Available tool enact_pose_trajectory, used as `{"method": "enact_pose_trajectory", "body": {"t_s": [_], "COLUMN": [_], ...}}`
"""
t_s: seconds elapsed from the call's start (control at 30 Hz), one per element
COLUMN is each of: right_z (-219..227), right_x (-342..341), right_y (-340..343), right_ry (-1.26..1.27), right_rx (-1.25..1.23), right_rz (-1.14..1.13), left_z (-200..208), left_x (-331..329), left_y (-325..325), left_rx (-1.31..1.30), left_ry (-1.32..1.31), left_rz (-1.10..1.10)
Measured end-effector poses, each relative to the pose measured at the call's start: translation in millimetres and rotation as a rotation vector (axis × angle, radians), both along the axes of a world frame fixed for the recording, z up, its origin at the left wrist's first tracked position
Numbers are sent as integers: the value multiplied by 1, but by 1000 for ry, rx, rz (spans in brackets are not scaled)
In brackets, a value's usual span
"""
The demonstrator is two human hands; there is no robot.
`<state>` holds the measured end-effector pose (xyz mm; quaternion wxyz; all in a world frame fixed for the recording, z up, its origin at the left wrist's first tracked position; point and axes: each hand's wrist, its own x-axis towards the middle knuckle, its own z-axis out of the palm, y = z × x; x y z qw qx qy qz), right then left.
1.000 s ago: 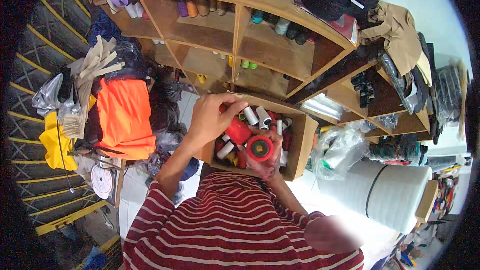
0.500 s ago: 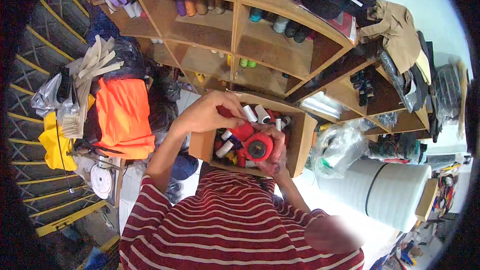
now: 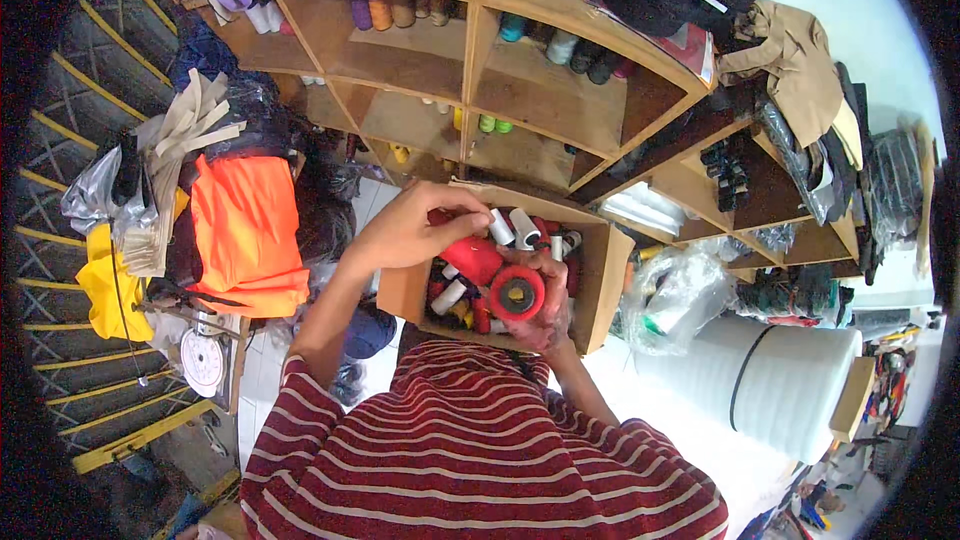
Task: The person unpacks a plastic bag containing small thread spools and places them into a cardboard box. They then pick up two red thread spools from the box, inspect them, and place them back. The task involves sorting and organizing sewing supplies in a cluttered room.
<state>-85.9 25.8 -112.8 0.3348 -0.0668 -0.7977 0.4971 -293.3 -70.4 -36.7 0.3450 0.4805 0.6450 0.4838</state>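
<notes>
My right hand (image 3: 540, 325) is clamped on a red thread cone (image 3: 517, 292) over the cardboard box (image 3: 600, 280), while my left hand (image 3: 415, 230) digs in, fingers curled, and could topple loose spools.

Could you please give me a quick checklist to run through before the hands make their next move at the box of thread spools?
1. Right hand has a firm hold on the red spool: ok, the fingers wrap around it from below.
2. Left hand is placed at the cardboard box: ok, it reaches over the box's left part.
3. Left hand grips a spool: cannot tell, its fingertips are hidden among the white spools.
4. Box sits level and supported: cannot tell, its underside is hidden.
5. Box contents stay inside: ok, no spool hangs over the rim.
</notes>
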Motion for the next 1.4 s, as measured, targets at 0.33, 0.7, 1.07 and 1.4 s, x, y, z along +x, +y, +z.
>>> {"method": "enact_pose_trajectory", "body": {"t_s": [0.33, 0.7, 1.07, 1.4], "right_z": [2, -8, -5, 20], "right_x": [-2, 1, -2, 3], "right_y": [3, -2, -4, -6], "right_ry": [23, -16, -6, -166], "right_rx": [35, 9, 0, 7], "right_rz": [-27, -57, 1, -79], "left_z": [20, 9, -14, -34], "left_x": [-11, 8, 11, -15], "left_y": [-4, -11, -7, -5], "left_rx": [17, 3, -36, 132], "left_ry": [248, 489, 278, -358], "left_rz": [-259, -214, 96, 161]}}
